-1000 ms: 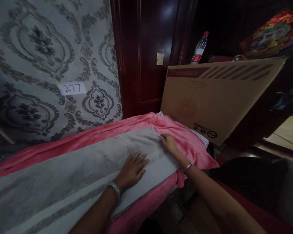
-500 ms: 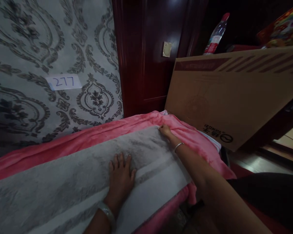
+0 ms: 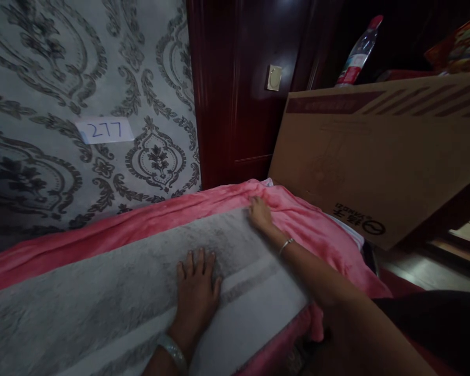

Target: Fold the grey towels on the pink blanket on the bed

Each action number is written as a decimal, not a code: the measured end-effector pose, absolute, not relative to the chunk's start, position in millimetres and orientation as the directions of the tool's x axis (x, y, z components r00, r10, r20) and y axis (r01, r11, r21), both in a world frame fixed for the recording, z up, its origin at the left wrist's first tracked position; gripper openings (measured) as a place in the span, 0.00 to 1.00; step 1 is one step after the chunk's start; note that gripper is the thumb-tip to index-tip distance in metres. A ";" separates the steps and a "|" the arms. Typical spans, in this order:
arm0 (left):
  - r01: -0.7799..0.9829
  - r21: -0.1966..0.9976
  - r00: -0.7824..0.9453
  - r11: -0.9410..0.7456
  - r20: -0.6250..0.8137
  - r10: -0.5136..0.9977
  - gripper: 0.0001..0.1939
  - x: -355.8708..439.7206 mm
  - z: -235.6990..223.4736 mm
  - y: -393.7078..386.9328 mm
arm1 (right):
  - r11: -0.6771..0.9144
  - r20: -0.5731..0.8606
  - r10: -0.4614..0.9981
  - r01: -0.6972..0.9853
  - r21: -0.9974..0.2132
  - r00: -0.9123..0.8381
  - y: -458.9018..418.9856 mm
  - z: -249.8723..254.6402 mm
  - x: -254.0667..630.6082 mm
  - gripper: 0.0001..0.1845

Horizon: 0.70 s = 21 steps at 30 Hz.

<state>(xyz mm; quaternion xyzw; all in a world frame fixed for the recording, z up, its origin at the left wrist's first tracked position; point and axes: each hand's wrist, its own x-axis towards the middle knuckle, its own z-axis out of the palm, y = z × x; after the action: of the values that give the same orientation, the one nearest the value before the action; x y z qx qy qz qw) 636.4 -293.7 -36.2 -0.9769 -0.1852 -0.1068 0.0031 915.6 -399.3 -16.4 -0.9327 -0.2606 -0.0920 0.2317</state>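
A long grey mottled sheet (image 3: 113, 277) with paler stripes and a white band lies flat over a pink plush blanket (image 3: 313, 224). Paper or cloth, I cannot tell which. My left hand (image 3: 198, 287), wearing a pale bangle, rests palm down on the sheet's middle with fingers spread. At the far right corner of the sheet is my right hand (image 3: 260, 213), its fingers curled together over the edge; the fingertips are partly hidden. A thin bracelet circles that wrist.
A big cardboard box (image 3: 360, 151) leans at the right, with a red-capped plastic bottle (image 3: 359, 55) behind its top edge. Patterned wallpaper (image 3: 156, 156) bearing a paper label (image 3: 105, 130) marked 277 borders the far side, beside a dark red wooden panel (image 3: 246, 104).
My right hand has shifted slightly left at the sheet's corner, its fingers more curled. The left hand stays flat on the sheet. The camera view has shifted slightly.
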 end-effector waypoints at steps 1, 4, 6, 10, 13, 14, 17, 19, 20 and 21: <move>0.354 0.041 0.912 -0.934 0.207 0.354 0.29 636.3 -36.0 -293.5 | -0.706 0.286 0.569 0.637 -0.311 0.771 -397.2 -19.7 903.7 0.30; 0.325 0.068 0.921 -0.943 0.206 0.332 0.29 636.8 -37.6 -291.6 | -0.557 0.135 0.805 0.814 -0.163 0.578 -402.4 -31.2 884.2 0.32; 0.310 0.089 0.921 -0.947 0.219 0.322 0.29 637.4 -39.6 -289.8 | -0.627 0.076 0.762 0.762 -0.164 0.643 -416.1 -33.1 889.3 0.32; 0.285 0.106 0.921 -0.953 0.246 0.302 0.29 638.1 -40.9 -288.0 | -0.833 -0.012 0.534 0.524 -0.180 0.845 -444.5 -17.8 909.3 0.31; 0.291 0.112 0.919 -0.950 0.244 0.310 0.29 636.9 -38.4 -290.8 | -0.859 0.059 0.483 0.486 -0.161 0.873 -441.3 -9.4 891.7 0.31; 0.295 0.121 0.919 -0.948 0.237 0.316 0.29 636.0 -37.7 -292.6 | -0.833 0.113 0.521 0.533 -0.149 0.846 -435.4 -10.9 877.7 0.31; 0.287 0.160 0.924 -0.944 0.213 0.317 0.30 632.6 -38.1 -298.4 | -0.690 0.176 0.695 0.715 -0.109 0.697 -417.7 -28.6 826.0 0.31; 0.270 0.191 0.928 -0.944 0.211 0.308 0.30 630.8 -40.6 -300.9 | -0.663 0.127 0.732 0.743 -0.090 0.669 -412.9 -44.6 799.2 0.32; 0.263 0.204 0.928 -0.943 0.213 0.305 0.31 629.9 -42.1 -301.4 | -0.678 0.111 0.723 0.731 -0.077 0.682 -412.4 -51.7 791.1 0.32; 0.259 0.213 0.929 -0.942 0.214 0.303 0.31 628.9 -43.2 -301.3 | -0.692 0.110 0.711 0.719 -0.063 0.694 -412.6 -57.6 786.7 0.33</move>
<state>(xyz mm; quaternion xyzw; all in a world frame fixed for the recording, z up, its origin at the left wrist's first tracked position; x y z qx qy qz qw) 628.9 -301.3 -43.2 -0.9778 -0.1438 -0.1228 -0.0907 786.7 -412.6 -57.6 -0.9190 -0.3891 -0.0383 0.0506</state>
